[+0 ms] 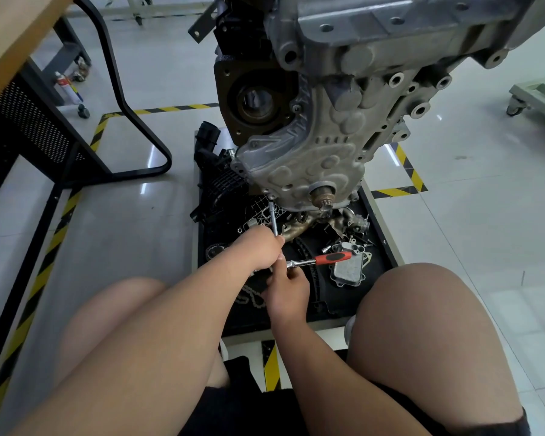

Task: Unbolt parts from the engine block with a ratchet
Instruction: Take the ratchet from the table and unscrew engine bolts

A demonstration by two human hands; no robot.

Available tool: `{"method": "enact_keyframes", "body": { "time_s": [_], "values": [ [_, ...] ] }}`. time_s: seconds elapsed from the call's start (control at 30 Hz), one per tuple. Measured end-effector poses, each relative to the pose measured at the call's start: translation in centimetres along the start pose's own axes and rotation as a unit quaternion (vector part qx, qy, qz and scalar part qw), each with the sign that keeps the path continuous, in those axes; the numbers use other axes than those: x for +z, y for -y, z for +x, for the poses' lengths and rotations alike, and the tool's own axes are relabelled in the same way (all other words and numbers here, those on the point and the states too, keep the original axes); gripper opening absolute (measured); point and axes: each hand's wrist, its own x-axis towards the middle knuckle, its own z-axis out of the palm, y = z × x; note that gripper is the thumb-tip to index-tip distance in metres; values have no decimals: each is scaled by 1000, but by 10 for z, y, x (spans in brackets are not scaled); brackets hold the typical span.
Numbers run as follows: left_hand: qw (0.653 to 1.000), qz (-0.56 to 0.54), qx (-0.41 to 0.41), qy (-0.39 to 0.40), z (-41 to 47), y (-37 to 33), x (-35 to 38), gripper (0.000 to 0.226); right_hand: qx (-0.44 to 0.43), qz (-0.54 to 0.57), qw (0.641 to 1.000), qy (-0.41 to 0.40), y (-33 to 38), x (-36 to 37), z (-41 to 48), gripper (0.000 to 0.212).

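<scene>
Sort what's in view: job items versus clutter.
Job: ratchet, extension bar, engine block timing cover, left hand gripping the bar, right hand at the ratchet head.
Lying about: oil cooler, chain, exhaust manifold, spray can.

- Low platform (382,221) with a pale rim, topped by a black mat (372,287)
- On the mat: a black plastic ribbed part (222,180) at the far left, a brown manifold (302,224), a silver finned housing (348,268), a chain (249,298) near the front, and loose bolts and fittings (356,236)
- Glossy pale tiled floor (472,215) marked with yellow-and-black hazard tape (413,175)
- On the floor: a black tube desk frame (139,121) and a spray can (70,88)
</scene>
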Motion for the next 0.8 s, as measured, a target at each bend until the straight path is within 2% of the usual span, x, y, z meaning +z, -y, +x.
{"method": "enact_keyframes", "body": {
  "time_s": [0.17, 0.5, 0.8],
  "values": [
    [1000, 8, 4, -11, 0, 0, 0, 37, 14, 8, 1000, 21, -1, -2, 1, 45],
    [1000, -22, 14, 4, 1, 1, 0, 40, 117, 102, 984, 85, 3, 0, 4, 61],
    [999, -30, 16, -2, 3, 3, -1, 36, 167, 223, 954, 114, 9, 4, -1, 55]
  ]
}}
